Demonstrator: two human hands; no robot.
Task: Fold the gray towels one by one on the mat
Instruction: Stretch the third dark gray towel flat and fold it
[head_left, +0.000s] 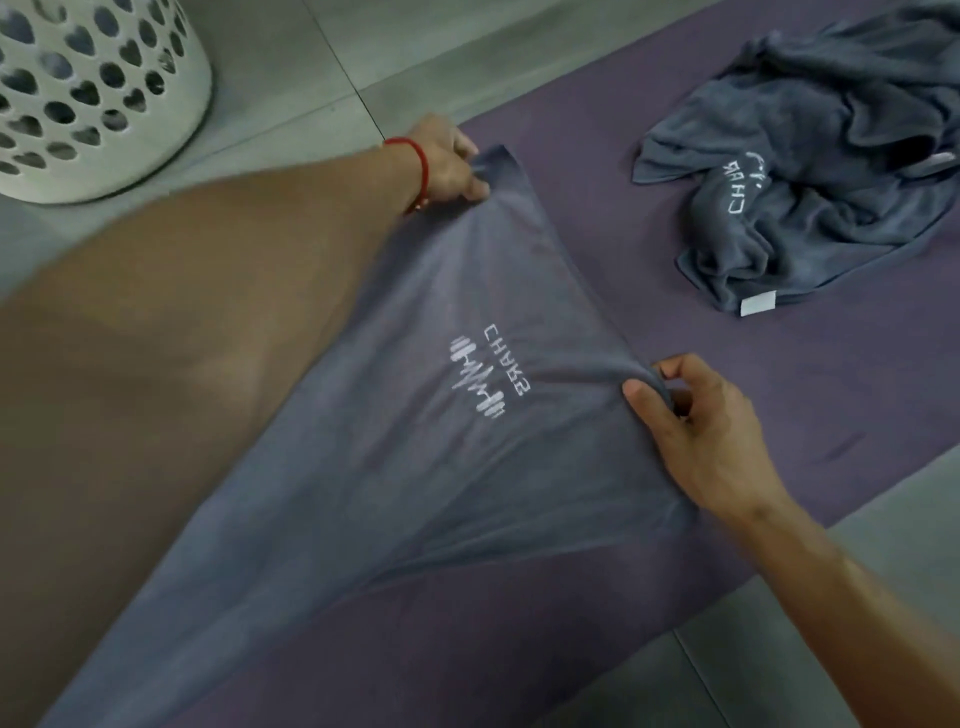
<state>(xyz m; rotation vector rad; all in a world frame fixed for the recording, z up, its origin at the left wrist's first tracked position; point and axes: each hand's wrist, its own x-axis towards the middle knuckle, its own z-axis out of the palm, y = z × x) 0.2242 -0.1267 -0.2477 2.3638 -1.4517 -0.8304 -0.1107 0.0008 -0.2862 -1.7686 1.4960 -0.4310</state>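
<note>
Two gray towels lay on a purple mat (649, 218) spread over a gray tiled floor (322, 67). One towel (415, 441) was stretched across the mat's left part, between both hands, its white dumbbell logo (485, 376) and mirrored lettering facing up near the middle. Left hand (447, 166), with a red string bracelet (418, 174) at the wrist, was closed on the towel's far corner beside the mat's far-left edge, fingers pinching the cloth. Right hand (711, 441) was closed on the towel's right edge, thumb on top and fingers curled under a bunched fold, over the middle of the mat. The towel's near end ran out of view at the lower left, blurred. Second item, a heap (810, 176) of crumpled gray towel with white lettering and a small white tag (758, 304), sat well apart toward the mat's far-right end; how many pieces it held could not be told. A white basket (88, 93) with heart-shaped holes stood on the floor off the mat's far-left side.
</note>
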